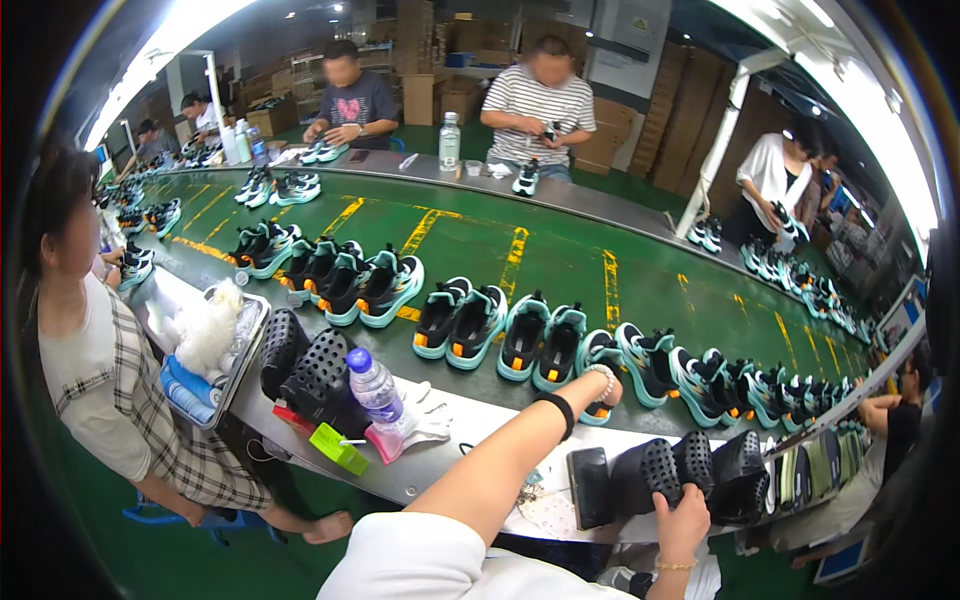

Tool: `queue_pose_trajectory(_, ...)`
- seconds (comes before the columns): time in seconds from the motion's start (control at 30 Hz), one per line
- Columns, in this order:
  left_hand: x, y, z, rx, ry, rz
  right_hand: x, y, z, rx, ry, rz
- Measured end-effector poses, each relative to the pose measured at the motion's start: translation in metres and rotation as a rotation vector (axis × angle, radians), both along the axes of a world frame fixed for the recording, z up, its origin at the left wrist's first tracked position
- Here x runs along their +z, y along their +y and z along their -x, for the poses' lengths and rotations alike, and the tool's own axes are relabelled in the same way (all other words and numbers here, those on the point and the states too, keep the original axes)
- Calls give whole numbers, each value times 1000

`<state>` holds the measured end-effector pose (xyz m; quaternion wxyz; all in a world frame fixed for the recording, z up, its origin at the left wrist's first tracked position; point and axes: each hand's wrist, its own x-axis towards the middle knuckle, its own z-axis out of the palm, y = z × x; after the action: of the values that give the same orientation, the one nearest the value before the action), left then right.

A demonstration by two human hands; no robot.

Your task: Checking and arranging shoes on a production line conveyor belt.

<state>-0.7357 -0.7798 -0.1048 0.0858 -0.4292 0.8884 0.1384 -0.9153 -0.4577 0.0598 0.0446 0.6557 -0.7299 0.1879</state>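
Note:
My left arm reaches across to the line of sneakers. My left hand (pixel 606 386), with a beaded bracelet at the wrist, is at a black and turquoise sneaker (pixel 594 350); its fingers are hidden by the hand and the shoe. Nearer to me, my right hand (pixel 684 522) has its fingers bent over the near end of a black perforated clog-shaped piece (pixel 692 458). Similar black pieces stand on either side, one to its left (pixel 642 474) and one to its right (pixel 741 468). A dark phone (pixel 590 487) lies left of them.
Pairs of sneakers (pixel 460 322) line the green belt (pixel 570 262). To my left are a purple-capped bottle (pixel 374 385), white glove (pixel 432 418), green box (pixel 338 448), more black perforated pieces (pixel 318 380) and a metal tray (pixel 252 325). Insoles (pixel 820 464) stand at right. Co-workers surround the line.

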Motion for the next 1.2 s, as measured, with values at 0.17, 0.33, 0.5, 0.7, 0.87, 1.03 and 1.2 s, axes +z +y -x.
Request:
queue_pose_trajectory(0.17,28,31,2,129,32,6,4,-3,-3,-4,165,-112)
queue_pose_trajectory(0.33,70,75,3,251,218,111,1,-5,8,-5,171,-104)
queue_pose_trajectory(0.5,75,131,-26,460,505,591,42,2,8,-17,167,-21)
queue_pose_trajectory(0.7,57,153,-61,497,564,245,102,-48,-58,175,-20,63)
queue_pose_trajectory(0.87,49,154,-68,588,678,159,65,-163,-106,283,82,-210)
queue_pose_trajectory(1.03,56,153,-60,588,701,82,5,-247,-105,208,-58,-401)
queue_pose_trajectory(1.2,52,151,-78,594,679,86,-51,-249,-140,168,50,-266)
